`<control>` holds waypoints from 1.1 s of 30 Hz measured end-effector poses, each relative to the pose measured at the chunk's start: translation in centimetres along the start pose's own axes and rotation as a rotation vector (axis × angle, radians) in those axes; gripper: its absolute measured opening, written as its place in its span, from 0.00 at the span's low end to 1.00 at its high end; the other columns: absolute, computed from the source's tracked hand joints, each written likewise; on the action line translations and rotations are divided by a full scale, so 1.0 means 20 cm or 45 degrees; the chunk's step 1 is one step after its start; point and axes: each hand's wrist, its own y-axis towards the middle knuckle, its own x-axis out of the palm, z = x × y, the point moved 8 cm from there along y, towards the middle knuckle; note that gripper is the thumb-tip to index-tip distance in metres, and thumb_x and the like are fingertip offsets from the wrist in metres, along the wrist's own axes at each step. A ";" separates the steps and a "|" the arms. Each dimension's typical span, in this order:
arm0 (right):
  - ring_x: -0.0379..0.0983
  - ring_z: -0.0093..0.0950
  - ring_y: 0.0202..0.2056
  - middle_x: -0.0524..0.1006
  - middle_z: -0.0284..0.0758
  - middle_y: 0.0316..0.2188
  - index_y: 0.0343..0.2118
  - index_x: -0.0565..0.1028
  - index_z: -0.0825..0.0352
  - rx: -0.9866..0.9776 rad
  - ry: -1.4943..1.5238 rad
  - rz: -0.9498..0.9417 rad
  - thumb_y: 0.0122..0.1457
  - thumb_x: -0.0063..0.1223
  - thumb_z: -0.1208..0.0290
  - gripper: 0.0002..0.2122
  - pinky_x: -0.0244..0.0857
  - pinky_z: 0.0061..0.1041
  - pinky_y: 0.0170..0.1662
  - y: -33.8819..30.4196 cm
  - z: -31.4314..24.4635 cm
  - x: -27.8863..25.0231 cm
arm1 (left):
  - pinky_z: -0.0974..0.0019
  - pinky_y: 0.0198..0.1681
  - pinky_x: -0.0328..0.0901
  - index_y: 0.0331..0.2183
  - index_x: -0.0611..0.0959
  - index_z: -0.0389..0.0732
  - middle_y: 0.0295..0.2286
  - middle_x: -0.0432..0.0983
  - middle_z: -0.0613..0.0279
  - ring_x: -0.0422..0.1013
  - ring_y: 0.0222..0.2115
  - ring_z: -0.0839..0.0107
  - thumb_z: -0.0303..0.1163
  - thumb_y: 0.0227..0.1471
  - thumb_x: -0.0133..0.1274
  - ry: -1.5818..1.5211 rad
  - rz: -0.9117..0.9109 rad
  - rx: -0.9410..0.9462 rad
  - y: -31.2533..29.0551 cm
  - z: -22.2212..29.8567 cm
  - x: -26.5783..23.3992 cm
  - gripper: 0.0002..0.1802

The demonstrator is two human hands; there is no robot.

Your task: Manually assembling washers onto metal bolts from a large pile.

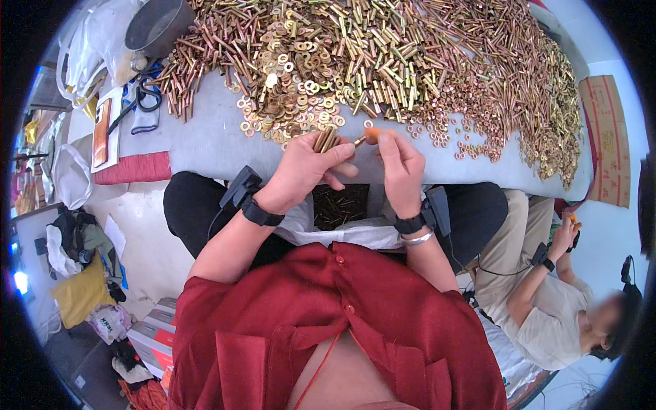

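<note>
Left hand (pixel 301 171) clenched on bundle of brass bolts (pixel 325 139), stock kept ready. Right hand (pixel 400 167) fingers pinch single bolt (pixel 360 140) at orange-capped fingertip (pixel 372 134), above tabletop (pixel 205 140).

Both forearms rise from the lower edge and converge, each banded at the wrist. The left hand (pixel 301 171) is curled into a closed grip, thumb laid across the front, knuckles outward. The right hand (pixel 402 167), just beside that grip, pinches with thumb and forefinger, its remaining fingers folded down.
</note>
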 end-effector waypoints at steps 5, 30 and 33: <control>0.67 0.38 0.28 0.70 0.39 0.23 0.26 0.73 0.67 -0.661 -1.324 0.331 0.49 0.58 0.70 0.07 0.62 0.33 0.31 0.08 -0.15 0.05 | 0.74 0.20 0.71 0.40 0.72 0.35 0.32 0.76 0.56 0.76 0.28 0.70 0.32 0.55 0.50 -0.038 0.030 0.030 0.00 0.01 -0.02 0.13; 0.68 0.39 0.32 0.74 0.39 0.31 0.34 0.73 0.68 -0.706 -1.069 0.331 0.51 0.57 0.71 0.09 0.64 0.34 0.36 -0.06 -0.19 -0.11 | 0.75 0.18 0.70 0.39 0.71 0.34 0.32 0.76 0.55 0.76 0.26 0.72 0.30 0.56 0.48 0.127 0.049 0.181 0.01 0.02 0.01 0.11; 0.67 0.40 0.33 0.72 0.39 0.28 0.31 0.72 0.68 -0.480 -1.393 0.442 0.52 0.56 0.68 0.09 0.62 0.36 0.36 0.02 -0.16 -0.24 | 0.74 0.19 0.70 0.40 0.71 0.35 0.33 0.76 0.54 0.76 0.27 0.70 0.30 0.56 0.48 0.159 0.085 0.178 0.01 0.02 0.00 0.11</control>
